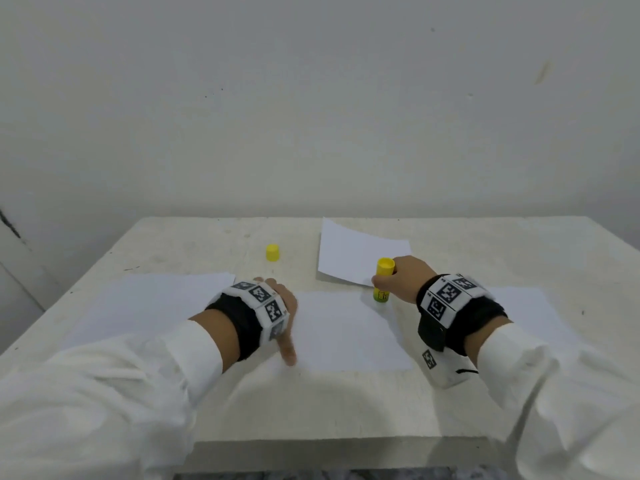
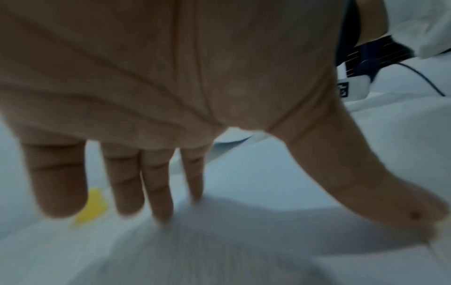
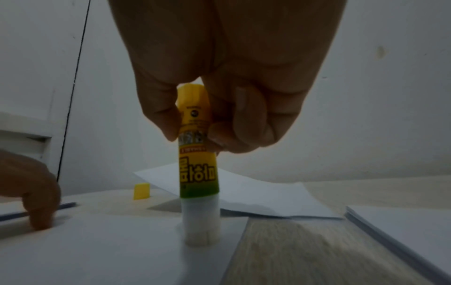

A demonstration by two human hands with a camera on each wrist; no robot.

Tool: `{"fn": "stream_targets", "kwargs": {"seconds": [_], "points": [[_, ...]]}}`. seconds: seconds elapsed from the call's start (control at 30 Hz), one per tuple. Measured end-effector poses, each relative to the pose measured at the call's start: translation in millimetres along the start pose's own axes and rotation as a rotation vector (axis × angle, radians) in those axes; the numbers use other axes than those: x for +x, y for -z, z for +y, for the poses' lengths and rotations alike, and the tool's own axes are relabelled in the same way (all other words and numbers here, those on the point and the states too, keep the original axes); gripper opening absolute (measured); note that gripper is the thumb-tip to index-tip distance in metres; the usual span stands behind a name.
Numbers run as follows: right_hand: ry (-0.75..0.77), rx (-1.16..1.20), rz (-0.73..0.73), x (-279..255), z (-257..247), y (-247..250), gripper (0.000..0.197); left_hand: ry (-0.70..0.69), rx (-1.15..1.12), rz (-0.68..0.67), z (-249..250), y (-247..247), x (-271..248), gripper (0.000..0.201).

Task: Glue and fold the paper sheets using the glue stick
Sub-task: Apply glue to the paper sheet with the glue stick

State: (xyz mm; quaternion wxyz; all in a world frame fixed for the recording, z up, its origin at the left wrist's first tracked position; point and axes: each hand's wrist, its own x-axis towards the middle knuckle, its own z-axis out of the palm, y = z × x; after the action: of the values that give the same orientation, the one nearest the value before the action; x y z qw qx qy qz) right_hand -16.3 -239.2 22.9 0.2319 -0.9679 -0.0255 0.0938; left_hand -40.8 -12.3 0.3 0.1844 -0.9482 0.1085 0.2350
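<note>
Upright on the middle paper sheet (image 1: 349, 327) stands the uncapped glue stick (image 1: 382, 282), its white glue end pressed down on the sheet near the far right corner; the right hand (image 1: 403, 277) grips the yellow barrel from above, thumb on one side and curled fingers (image 3: 246, 123) on the other; in the right wrist view the pale tip meets the paper squarely, the stick vertical. On the sheet's left part the left hand (image 1: 282, 308) lies spread, fingers straight and fanned, fingertips (image 2: 161, 210) and thumb pressing the paper flat, holding nothing. Beyond the left hand the yellow cap (image 1: 272, 252) stands alone on the table (image 1: 194, 244), well apart from the stick. A folded sheet (image 1: 356, 254) lies at the far right of centre, its near edge just behind the glue stick; whether the two touch cannot be told. Further paper lies flat at the left (image 1: 149, 299) and at the right (image 1: 530, 306); the right wrist view shows the right-hand paper as a thin stack. Both wrists wear black bands with white marker blocks (image 1: 446, 294); white sleeves (image 1: 121, 386) cover the forearms.
</note>
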Motion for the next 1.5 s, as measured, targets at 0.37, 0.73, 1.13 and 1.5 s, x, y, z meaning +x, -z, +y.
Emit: {"fn": "stream_targets", "kwargs": {"seconds": [0.37, 0.73, 1.13, 1.5], "points": [[0.044, -0.012, -0.039, 11, 6, 2, 0.038, -0.159, -0.092, 0.067, 54, 35, 73, 0.130], [0.098, -0.034, -0.087, 16, 9, 6, 0.031, -0.220, 0.110, 0.059, 62, 75, 134, 0.135], [0.117, -0.018, -0.094, 16, 11, 10, 0.031, -0.065, 0.062, -0.046, 73, 74, 157, 0.128], [0.112, -0.012, -0.007, 12, 8, 3, 0.040, 0.006, 0.126, 0.002, 85, 80, 59, 0.118]]}}
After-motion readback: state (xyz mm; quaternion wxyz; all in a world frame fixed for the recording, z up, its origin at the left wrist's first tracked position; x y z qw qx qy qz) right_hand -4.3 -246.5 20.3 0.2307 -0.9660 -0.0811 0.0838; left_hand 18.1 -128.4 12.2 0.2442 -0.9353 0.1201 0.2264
